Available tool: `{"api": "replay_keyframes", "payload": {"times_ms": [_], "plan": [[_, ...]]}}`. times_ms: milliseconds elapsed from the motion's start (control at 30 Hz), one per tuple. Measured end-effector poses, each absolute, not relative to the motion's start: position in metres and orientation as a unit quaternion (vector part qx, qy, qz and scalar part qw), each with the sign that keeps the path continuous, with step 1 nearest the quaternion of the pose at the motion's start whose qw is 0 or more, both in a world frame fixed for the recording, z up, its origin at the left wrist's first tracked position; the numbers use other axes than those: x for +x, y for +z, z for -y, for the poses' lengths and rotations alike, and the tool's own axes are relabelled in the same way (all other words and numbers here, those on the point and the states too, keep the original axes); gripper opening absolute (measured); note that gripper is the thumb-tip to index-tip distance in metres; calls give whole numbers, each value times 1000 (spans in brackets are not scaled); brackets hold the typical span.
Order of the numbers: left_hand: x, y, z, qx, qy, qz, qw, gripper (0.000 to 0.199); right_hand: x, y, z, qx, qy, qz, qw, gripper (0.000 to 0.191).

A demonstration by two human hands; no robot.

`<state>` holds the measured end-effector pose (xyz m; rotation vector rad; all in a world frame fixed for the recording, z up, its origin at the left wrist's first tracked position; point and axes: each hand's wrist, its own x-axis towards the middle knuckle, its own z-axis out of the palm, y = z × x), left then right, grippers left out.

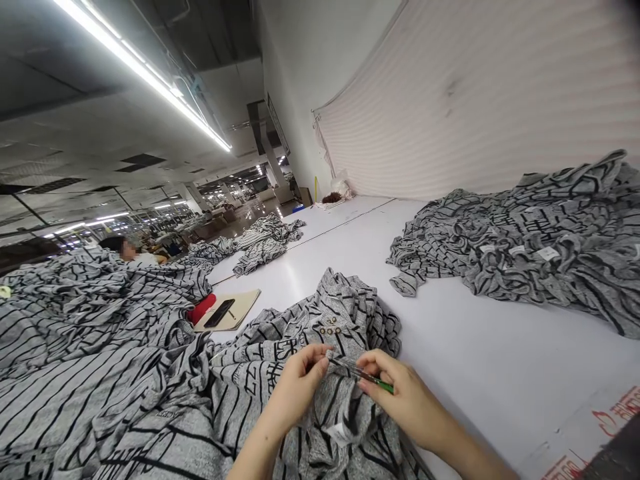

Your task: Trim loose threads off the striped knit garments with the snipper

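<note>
A grey marled garment with black stripes and lettering [340, 313] lies bunched in front of me on the white table, with a row of small metal buttons [330, 327] near its top. My left hand [297, 387] pinches a fold of this fabric. My right hand [400, 400] holds a slim pen-shaped tool with a green end [385, 385], its clear tip reaching the fabric by my left fingers. A small white label [340, 433] hangs from the fold below my hands.
A large heap of the same striped fabric [520, 247] lies to the right, and a bigger one [85, 327] to the left. A tan pad [245, 308] holds a black phone [219, 313] beside a red item [201, 309]. A co-worker [127, 250] sits at far left.
</note>
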<state>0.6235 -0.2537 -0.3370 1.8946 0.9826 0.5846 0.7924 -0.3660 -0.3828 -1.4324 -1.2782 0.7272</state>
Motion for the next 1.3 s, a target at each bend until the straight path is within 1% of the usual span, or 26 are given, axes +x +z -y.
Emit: {"api": "replay_keyframes", "payload": {"times_ms": [67, 167, 333, 433, 500, 567, 600, 667, 700, 767, 833, 1000, 1167, 1233, 1300], "plan": [[619, -337, 255, 720, 243, -400, 512, 31, 792, -380, 360, -600, 281, 542, 516, 15], [616, -336, 259, 681, 247, -395, 565, 30, 787, -378, 354, -608, 237, 569, 500, 15], [614, -334, 264, 652, 249, -393, 598, 27, 776, -377, 349, -627, 143, 607, 468, 16], [612, -337, 266, 663, 241, -386, 594, 27, 772, -380, 348, -633, 115, 604, 471, 18], [610, -343, 269, 706, 257, -382, 538, 20, 773, -385, 348, -631, 146, 585, 488, 18], [607, -353, 272, 783, 307, -362, 403, 5, 775, -390, 350, -626, 205, 566, 496, 19], [605, -359, 274, 820, 338, -338, 315, 3, 776, -393, 352, -622, 234, 562, 492, 21], [600, -371, 278, 866, 386, -274, 159, 13, 779, -397, 357, -615, 274, 561, 482, 17], [598, -376, 280, 878, 397, -244, 106, 16, 779, -398, 360, -612, 285, 560, 480, 14], [594, -384, 282, 888, 407, -207, 48, 20, 780, -397, 368, -611, 294, 556, 480, 13], [591, -389, 284, 889, 413, -196, 33, 22, 778, -393, 376, -609, 296, 560, 477, 16], [592, -387, 289, 881, 426, -200, 43, 21, 774, -385, 380, -606, 263, 600, 451, 18], [595, -373, 288, 886, 393, -209, 130, 21, 786, -389, 354, -660, 191, 530, 496, 25], [597, -368, 284, 890, 393, -198, 120, 20, 793, -390, 339, -665, 174, 515, 513, 28], [599, -366, 279, 891, 406, -186, 87, 20, 797, -389, 326, -646, 181, 526, 523, 27]]}}
